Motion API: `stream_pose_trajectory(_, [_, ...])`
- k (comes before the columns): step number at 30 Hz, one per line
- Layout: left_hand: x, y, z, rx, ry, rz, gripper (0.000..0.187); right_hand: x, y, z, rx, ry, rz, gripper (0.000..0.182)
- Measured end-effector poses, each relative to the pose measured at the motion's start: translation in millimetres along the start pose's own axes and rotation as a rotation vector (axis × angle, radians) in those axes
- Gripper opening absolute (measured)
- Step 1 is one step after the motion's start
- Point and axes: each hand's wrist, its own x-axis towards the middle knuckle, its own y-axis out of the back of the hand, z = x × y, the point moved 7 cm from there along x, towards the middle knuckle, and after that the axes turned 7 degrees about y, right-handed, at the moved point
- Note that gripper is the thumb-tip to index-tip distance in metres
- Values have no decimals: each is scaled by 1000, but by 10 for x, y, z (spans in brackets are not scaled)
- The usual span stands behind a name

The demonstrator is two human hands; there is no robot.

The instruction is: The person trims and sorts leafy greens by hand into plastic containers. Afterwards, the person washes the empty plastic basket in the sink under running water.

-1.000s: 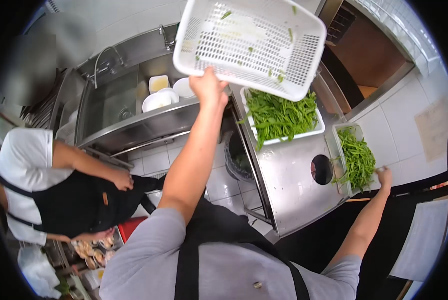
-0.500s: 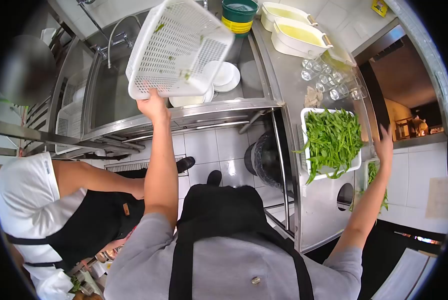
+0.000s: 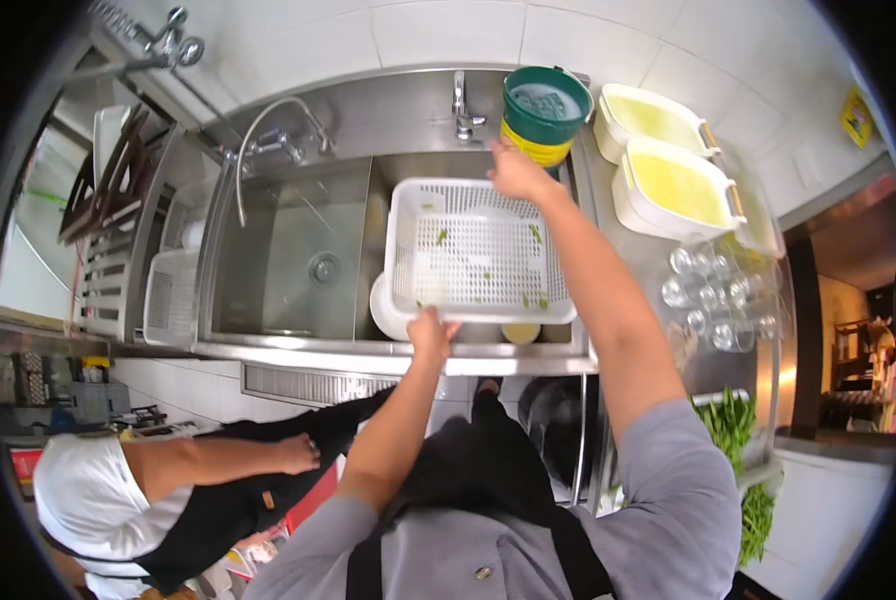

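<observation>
A white perforated basket [image 3: 478, 300] lies over the right sink basin with several green leaf bits in it. My left hand [image 3: 431, 337] is closed on its near rim. My right hand [image 3: 520, 172] reaches to the far edge of the basket, beside the green bucket [image 3: 543, 105]; its fingers are bent, and what they grip, if anything, is too small to tell. Part of a white plate [image 3: 387, 308] shows under the basket's left side. The left basin [image 3: 313, 260] has a drain in its floor.
Two white tubs with yellow insides [image 3: 673, 190] and several glasses [image 3: 718, 295] stand on the right counter. Green leaves [image 3: 730, 430] lie at the lower right. Faucets [image 3: 461, 108] rise behind the sink. A co-worker's arm [image 3: 218, 458] is at the lower left.
The basket has come down from a raised tilt to lie over the right basin. My right hand has moved from the right counter to the basket's far side. The view has turned toward the sink.
</observation>
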Motion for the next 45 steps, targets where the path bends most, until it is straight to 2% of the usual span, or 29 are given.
stream_pose_trajectory(4, [198,79,76,80,96,60,41,1034,-510,490,-217,-16,148,58])
stream_pose_trajectory(6, [229,54,214,162,133,30,43,1428,-658,694,-451,-144,162,48])
stream_pose_trajectory(7, [187,13,305,252,170,42,51,1447,-595,600,-549,-163,-105,38])
stream_pose_trajectory(9, [146,-1,459,335,230,85,60,1403,-711,461,-526,-144,-137,35])
stream_pose_trajectory(11, [116,-39,903,703,-270,249,63,1188,-943,406,-446,-103,-207,32])
stream_pose_trajectory(12, [37,-35,1113,1190,-883,639,75,1138,-1122,417,-454,-109,-225,32])
stream_pose_trajectory(14, [-334,-563,1405,1391,-1147,500,72,1080,-1367,467,-538,-318,-31,31])
stream_pose_trajectory(15, [-220,-566,1436,1388,-1143,483,72,1009,-1149,329,-281,-310,-26,34])
stream_pose_trajectory(17, [151,-725,1202,1581,-1091,-72,61,1156,-1264,223,77,-179,-50,34])
stream_pose_trajectory(18, [352,-873,1252,1574,-1094,-107,61,1122,-1159,140,428,-188,4,33])
stream_pose_trajectory(19, [778,-1033,1138,1505,-629,-304,51,1029,-1016,1,772,-187,63,34])
stream_pose_trajectory(20, [1103,-1192,929,1394,-169,-480,43,943,-914,-116,746,-206,70,34])
stream_pose_trajectory(22, [1631,-1637,786,829,177,-526,37,729,-890,-171,1663,-558,332,33])
stream_pose_trajectory(24, [1303,-2400,1115,424,3,-602,38,465,-738,-227,1630,-578,349,32])
stream_pose_trajectory(26, [1530,-2751,1005,295,317,-1047,36,249,-751,-115,1613,-600,346,32])
stream_pose_trajectory(27, [1380,-2892,1007,286,326,-1050,36,75,-930,80,1729,-695,488,34])
stream_pose_trajectory(28, [1128,-3090,1075,366,261,-927,36,-35,-1047,183,1845,-784,639,37])
stream_pose_trajectory(29, [975,-3177,1169,445,195,-800,36,-122,-1057,213,1783,-917,763,38])
stream_pose_trajectory(30, [890,-3122,1238,445,197,-800,36,-91,-1076,189,1783,-919,764,38])
stream_pose_trajectory(32, [772,-2845,1345,825,67,-771,36,89,-1184,143,1631,-986,559,36])
stream_pose_trajectory(33, [963,-2612,1310,701,-27,-722,43,248,-1207,96,1575,-951,510,35])
stream_pose_trajectory(35, [1084,-2017,1328,730,-215,-653,51,521,-1237,129,1464,-868,387,34])
stream_pose_trajectory(37, [646,-1282,1251,1481,-626,-740,54,713,-1219,145,1348,-774,269,34])
stream_pose_trajectory(39, [-31,-828,1160,2266,-730,-946,50,813,-1189,97,1582,-753,282,32])
stream_pose_trajectory(40, [63,-607,1087,2274,-717,-940,50,808,-1144,62,1593,-756,275,32])
stream_pose_trajectory(42, [427,-276,968,2423,-1013,-745,39,863,-1082,-173,1296,-537,-282,35])
stream_pose_trajectory(43, [412,-422,1046,2576,-858,-753,27,812,-1038,-144,1223,-565,-285,38])
stream_pose_trajectory(44, [342,-612,1177,2577,-872,-753,27,778,-995,-157,1220,-562,-275,38])
stream_pose_trajectory(45, [230,-832,1315,2434,-926,-751,25,750,-935,-95,1302,-546,-93,37])
